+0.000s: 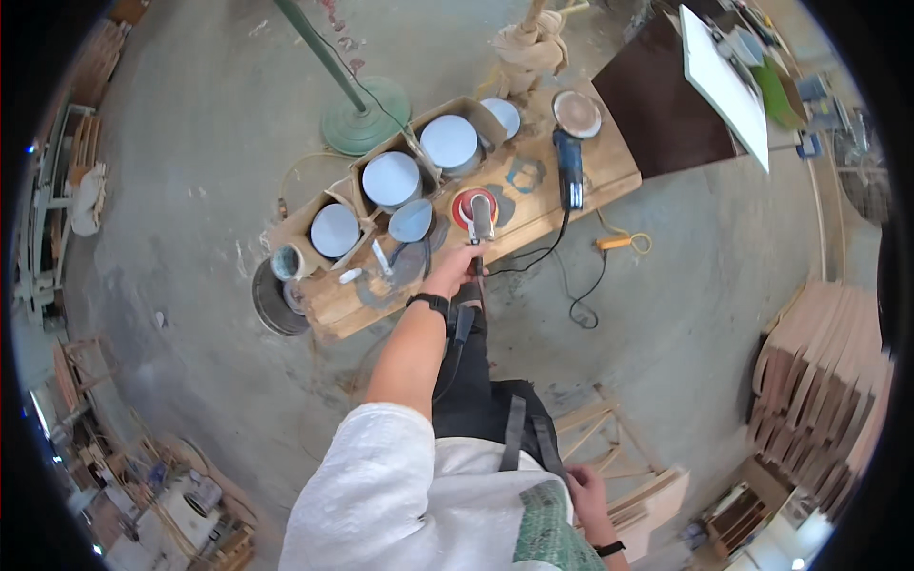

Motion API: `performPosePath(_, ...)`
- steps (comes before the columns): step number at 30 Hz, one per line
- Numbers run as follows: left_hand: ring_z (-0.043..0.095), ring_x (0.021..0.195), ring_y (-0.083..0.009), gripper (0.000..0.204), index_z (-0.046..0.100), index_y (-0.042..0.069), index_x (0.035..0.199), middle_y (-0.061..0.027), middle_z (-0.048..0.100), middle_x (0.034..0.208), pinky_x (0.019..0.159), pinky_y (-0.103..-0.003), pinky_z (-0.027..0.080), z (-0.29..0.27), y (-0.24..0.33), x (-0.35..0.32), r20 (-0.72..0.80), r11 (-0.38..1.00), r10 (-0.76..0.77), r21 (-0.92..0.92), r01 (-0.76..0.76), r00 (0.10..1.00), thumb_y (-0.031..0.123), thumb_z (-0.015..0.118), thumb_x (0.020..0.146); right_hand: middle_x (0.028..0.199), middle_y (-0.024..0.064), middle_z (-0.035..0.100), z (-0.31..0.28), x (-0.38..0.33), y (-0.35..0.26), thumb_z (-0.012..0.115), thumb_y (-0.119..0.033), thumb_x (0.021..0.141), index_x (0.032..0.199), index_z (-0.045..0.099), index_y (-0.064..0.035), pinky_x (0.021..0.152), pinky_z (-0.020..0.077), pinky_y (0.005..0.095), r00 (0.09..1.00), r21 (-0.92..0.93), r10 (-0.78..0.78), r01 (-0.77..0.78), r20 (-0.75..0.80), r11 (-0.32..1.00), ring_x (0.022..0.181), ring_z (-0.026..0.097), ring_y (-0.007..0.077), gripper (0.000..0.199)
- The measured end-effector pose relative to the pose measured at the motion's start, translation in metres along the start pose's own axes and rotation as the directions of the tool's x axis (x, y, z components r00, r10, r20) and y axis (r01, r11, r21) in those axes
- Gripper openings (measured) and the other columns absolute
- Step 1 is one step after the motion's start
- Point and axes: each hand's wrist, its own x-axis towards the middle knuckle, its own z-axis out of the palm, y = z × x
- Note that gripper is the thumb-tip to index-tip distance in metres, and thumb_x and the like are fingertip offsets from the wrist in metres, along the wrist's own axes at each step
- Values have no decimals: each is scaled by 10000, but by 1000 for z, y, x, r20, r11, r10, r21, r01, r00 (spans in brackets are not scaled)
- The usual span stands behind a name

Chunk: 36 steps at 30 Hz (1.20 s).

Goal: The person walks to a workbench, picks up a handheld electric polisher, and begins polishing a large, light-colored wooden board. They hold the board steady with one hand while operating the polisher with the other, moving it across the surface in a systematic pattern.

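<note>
My left hand reaches out over the near edge of a wooden bench. Its fingers are wrapped round the handle of a round sander with a red disc, which rests on the bench top. Left of the sander lies a pale blue, rounded scoop-like piece, with a white-handled tool beside it. An angle grinder with a brown disc lies further right. My right hand hangs low beside my hip, fingers partly hidden; I see nothing in it.
Several pale-lidded cans stand in cardboard along the bench's far side. A green stand base is behind them. Cords and an orange-handled tool lie on the floor at right. Stacked wooden parts stand at far right, a dark bucket at left.
</note>
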Motion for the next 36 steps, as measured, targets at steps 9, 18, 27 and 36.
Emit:
performPosePath(9,677,810,-455,337,566,-5,1044,-233,685,833,709,-550,506,128,39,-129,-18,544,599,743,-390,801,241,719,872,1424,175,532,-16,174,-305,654,-370,1030,1531,395,-127,985,539,486,964,574,-195,59,179,817,1254,594,321,614)
performPosePath(18,690,704,-359,274,574,20,1009,-137,667,801,597,-461,536,216,99,-244,97,64,930,907,-417,354,158,735,837,1411,41,617,29,178,-482,434,-541,1091,1464,517,-140,1098,479,464,679,764,-544,-39,493,644,1308,583,259,555)
performPosePath(27,614,1194,-234,645,414,-4,1518,-126,606,1322,992,-353,499,217,95,-258,-401,676,629,-140,-723,666,432,574,1071,1544,133,499,10,198,-549,490,-443,1028,1548,411,-100,1160,421,575,506,647,-672,262,540,716,1411,503,361,628)
performPosePath(36,340,1498,-375,677,338,21,1574,-203,383,1587,1243,-486,242,231,107,-355,-520,312,705,838,-448,-483,504,360,1100,1552,150,474,71,177,-538,592,-337,1045,1571,362,-44,1133,450,440,-143,206,-151,592,978,779,1394,517,306,644)
